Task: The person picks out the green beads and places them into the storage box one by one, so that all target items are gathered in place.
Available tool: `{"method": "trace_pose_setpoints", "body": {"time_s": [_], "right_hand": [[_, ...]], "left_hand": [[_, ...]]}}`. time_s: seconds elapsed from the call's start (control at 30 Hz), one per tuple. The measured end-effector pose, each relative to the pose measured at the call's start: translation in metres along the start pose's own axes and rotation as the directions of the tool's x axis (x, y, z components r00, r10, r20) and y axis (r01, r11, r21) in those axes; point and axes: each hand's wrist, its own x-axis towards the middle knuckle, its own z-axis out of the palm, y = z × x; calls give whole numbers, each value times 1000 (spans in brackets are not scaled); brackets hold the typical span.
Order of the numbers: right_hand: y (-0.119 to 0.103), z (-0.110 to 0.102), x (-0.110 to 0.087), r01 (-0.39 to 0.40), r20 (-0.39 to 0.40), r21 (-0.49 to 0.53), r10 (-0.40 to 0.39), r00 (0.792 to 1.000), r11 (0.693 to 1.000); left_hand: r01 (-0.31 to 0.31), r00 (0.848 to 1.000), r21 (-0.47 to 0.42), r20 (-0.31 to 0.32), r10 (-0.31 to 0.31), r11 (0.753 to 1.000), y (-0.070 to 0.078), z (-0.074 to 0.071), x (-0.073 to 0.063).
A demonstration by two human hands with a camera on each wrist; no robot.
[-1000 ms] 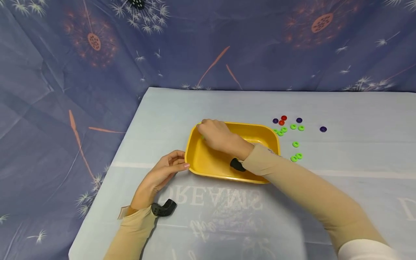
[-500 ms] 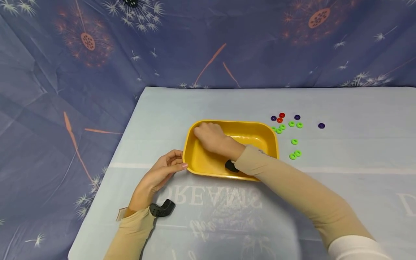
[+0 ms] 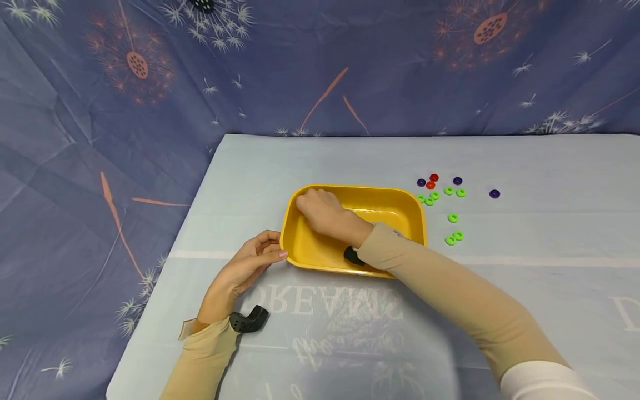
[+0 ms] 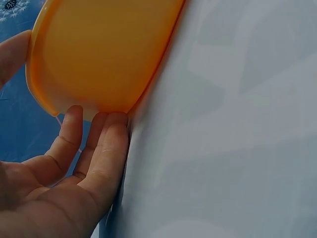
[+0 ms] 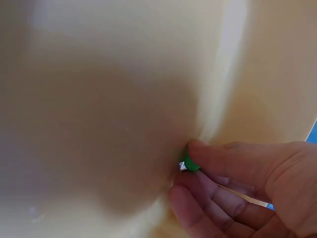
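While my right grip (image 3: 322,211) pinches it: the green piece (image 5: 192,161) sits down inside the yellow tray (image 3: 320,251), by the far left corner.
Left grip (image 3: 255,259): spread wide outside the tray, tips touching its left end, and I'd say steadying it.
Progress: one piece is pinched and not yet let go; whether I'm setting it down or picking it up, I cannot tell. The loose rings look like what's left.
Bench (image 3: 370,333): right of the tray lie eight green rings (image 3: 453,218), three purple rings (image 3: 494,194) and two red rings (image 3: 434,178), none under my touch.
Right wrist view: this one gives me the green piece; from the head, my knuckles hide it. A pale glint (image 5: 182,166) beside it is too blurred to name.
Left wrist view: left fingertips (image 4: 117,131) against the outer wall, which the head view only half shows.
Head view: only here do the loose rings appear, with the printed cloth (image 3: 390,66) behind.
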Motion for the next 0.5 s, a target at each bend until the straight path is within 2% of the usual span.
{"method": "trace_pose_setpoints", "body": {"time_s": [0.37,0.5], "right_hand": [[1,-2,0,8,13,34,-9,1000,999],[2,-11,-4,12,31,42,-13,999,999]], "left_hand": [[3,1000,-25,-3,-3,1000,-1,0,-1],[-2,1000,-28,3,2,1000,-1,0,-1]]}}
